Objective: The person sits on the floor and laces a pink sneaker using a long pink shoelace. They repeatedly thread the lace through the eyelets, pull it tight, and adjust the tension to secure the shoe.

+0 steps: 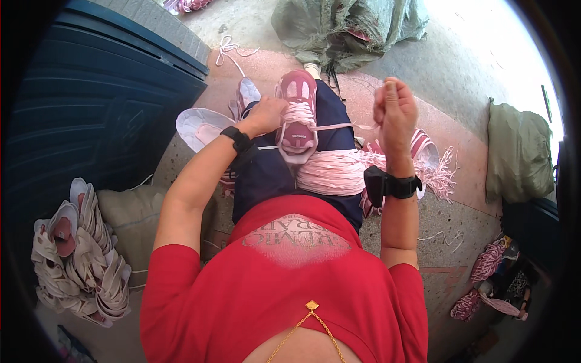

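Note:
A pink and mauve shoe upper (298, 136) lies across my lap, its toe pointing away from me, with pale pink laces threaded through the eyelets. My left hand (267, 115) is closed at the upper's left edge, fingertips pressed against it and partly hidden. Raised to the right, my right hand (394, 109) is closed in a fist. A pale pink shoelace (339, 126) runs taut from the upper's right side to this hand. On my right thigh rests a thick bundle of pale pink laces (333, 172), its loose ends fanning out to the right.
More uppers (200, 127) lie beside my left leg, and a striped one (423, 148) beside my right. Stacked pale uppers (85, 260) stand at lower left near a tan sack (130, 224). A green sack (351, 30) sits ahead, another sack (517, 151) at right. A dark blue door (103, 91) borders the left.

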`<action>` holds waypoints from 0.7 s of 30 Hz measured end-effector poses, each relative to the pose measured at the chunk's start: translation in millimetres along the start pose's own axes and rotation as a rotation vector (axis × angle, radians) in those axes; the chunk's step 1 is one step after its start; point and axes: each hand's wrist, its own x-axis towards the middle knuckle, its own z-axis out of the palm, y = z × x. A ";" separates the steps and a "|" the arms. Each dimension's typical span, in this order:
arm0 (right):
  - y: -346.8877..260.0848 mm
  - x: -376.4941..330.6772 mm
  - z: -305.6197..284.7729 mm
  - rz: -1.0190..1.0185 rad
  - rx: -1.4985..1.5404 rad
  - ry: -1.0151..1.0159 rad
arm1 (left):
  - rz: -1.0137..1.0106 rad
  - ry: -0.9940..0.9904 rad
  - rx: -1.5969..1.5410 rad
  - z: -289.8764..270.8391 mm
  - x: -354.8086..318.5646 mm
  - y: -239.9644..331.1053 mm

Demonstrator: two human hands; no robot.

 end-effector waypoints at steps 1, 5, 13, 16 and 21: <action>12.5 -0.5 5.6 0.039 -0.011 -0.011 | -0.021 -0.029 -0.009 0.7 -5.8 -3.6; 3.7 -8.7 20.9 0.293 -0.084 0.007 | -0.031 0.077 0.009 8.3 -19.1 -8.3; -88.1 -31.7 -9.8 -0.117 0.081 -0.253 | 0.126 0.115 0.259 -2.9 -26.1 -6.0; -74.1 -25.9 -5.7 -0.081 0.130 -0.201 | 0.109 0.148 0.181 -9.3 -32.0 -5.3; -82.6 -26.1 -25.4 -0.280 0.219 -0.277 | 0.103 0.144 0.141 -15.6 -41.1 -9.8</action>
